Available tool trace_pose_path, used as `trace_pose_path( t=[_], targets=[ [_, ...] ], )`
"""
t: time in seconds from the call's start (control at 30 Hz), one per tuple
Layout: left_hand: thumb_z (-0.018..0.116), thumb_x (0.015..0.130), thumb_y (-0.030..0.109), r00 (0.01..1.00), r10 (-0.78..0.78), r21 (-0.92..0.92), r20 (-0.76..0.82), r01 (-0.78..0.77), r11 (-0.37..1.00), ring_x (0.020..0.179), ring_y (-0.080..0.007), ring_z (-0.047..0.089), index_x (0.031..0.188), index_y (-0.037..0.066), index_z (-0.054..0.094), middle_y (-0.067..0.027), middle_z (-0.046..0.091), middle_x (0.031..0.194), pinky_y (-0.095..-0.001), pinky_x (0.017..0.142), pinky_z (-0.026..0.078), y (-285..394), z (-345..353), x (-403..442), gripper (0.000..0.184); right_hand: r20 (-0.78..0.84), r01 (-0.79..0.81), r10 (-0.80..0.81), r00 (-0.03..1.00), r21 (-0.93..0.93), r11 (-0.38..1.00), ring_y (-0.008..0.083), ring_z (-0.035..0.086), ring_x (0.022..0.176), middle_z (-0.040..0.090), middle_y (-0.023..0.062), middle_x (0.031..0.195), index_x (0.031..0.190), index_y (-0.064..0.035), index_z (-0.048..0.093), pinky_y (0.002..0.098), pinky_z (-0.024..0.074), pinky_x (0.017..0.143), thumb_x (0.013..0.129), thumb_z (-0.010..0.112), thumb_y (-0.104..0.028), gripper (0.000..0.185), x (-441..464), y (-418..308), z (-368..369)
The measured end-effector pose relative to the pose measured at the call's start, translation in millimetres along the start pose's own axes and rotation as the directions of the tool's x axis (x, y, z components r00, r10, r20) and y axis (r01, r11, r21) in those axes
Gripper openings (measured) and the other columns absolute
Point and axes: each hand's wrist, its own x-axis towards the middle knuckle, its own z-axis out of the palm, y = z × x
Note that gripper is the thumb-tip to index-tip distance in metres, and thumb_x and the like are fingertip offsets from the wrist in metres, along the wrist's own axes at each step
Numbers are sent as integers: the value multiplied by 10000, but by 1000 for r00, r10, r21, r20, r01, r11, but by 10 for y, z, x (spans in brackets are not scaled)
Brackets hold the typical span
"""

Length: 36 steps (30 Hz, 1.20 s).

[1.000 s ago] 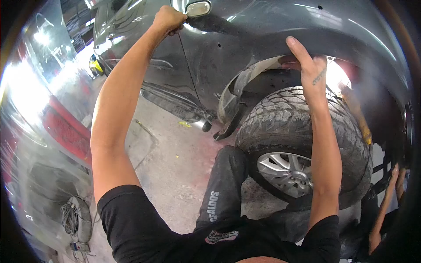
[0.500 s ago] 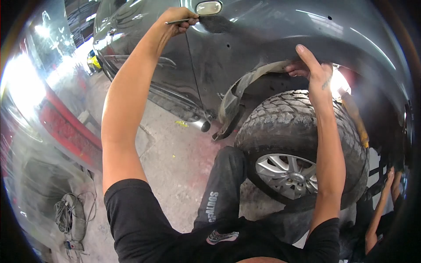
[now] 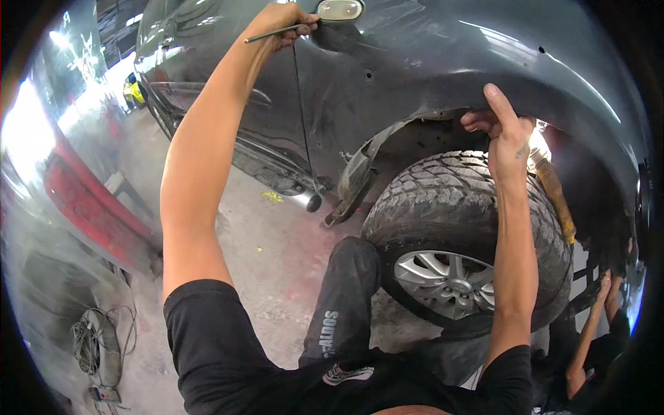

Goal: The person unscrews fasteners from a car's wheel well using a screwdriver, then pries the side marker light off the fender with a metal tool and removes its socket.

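My left hand (image 3: 282,25) is closed on a thin dark metal rod (image 3: 266,34), one end sticking out to the left. Its fingertips are at the edge of the oval side marker light (image 3: 339,9) on the dark grey fender (image 3: 429,62). At the wheel arch, my right hand (image 3: 508,131) is open, thumb stretched up in front of the fender and fingers apart from it near the arch lip. Below that hand sits the tyre (image 3: 429,194) with its silver alloy rim (image 3: 449,280). A loose arch liner (image 3: 360,169) hangs at the arch's left end.
A lit work lamp with a yellow handle (image 3: 553,197) is wedged between tyre and arch. A side step (image 3: 277,176) runs along the car's sill. On the left are a red panel (image 3: 90,200) and a coiled cable (image 3: 86,346). Another person's arm (image 3: 588,332) shows at lower right.
The view has shifted slightly. The rod now slants more, its free end lower and further left. My right hand has moved a little down and right along the arch.
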Motion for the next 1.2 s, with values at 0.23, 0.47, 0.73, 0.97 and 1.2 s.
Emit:
trace_pose_path(
  t=[0.23, 0.47, 0.73, 0.97, 1.2],
  targets=[
    [576, 1012, 171, 994, 39, 240, 98, -62, 969, 478, -101, 484, 884, 54, 686, 0, 562, 598, -285, 434, 353, 121, -40, -129, 205, -4, -87, 87, 996, -40, 995, 258, 720, 659, 706, 209, 855, 1010, 145, 669, 338, 583, 616, 893, 785, -335, 508, -6, -25, -65],
    [605, 963, 174, 974, 59, 322, 221, -130, 938, 582, -82, 530, 1038, -44, 699, -20, 590, 673, -271, 504, 438, 248, -167, -238, 249, 40, -72, 71, 997, 19, 997, 250, 714, 647, 680, 175, 879, 1111, 126, 638, 329, 576, 592, 873, 803, -353, 560, -54, -149, -41],
    [572, 939, 138, 998, -55, 837, 39, -3, 547, 582, -274, 650, 913, 8, 750, -125, 703, 732, -435, 579, 548, 350, -149, 224, 223, 41, -147, 145, 989, 50, 988, 251, 721, 686, 709, 197, 911, 1060, 83, 695, 347, 579, 636, 869, 785, -333, 466, -38, -95, -85],
    [633, 808, 180, 887, 433, 948, -159, 14, 319, 1074, -450, 695, 985, -70, 727, -317, 713, 1073, -526, 906, 557, 279, 248, -225, 321, 8, -72, 72, 997, 114, 991, 248, 715, 661, 706, 201, 848, 1003, 109, 698, 323, 567, 617, 853, 803, -328, 474, -42, -88, 5],
    [632, 817, 187, 873, 485, 877, -48, -195, 438, 1026, -459, 704, 951, -75, 739, -359, 696, 989, -523, 891, 551, 66, -6, -19, 313, -8, -57, 58, 998, 39, 998, 250, 715, 641, 699, 206, 690, 979, 161, 698, 334, 584, 660, 862, 789, -370, 552, -46, -61, 13]
  ],
)
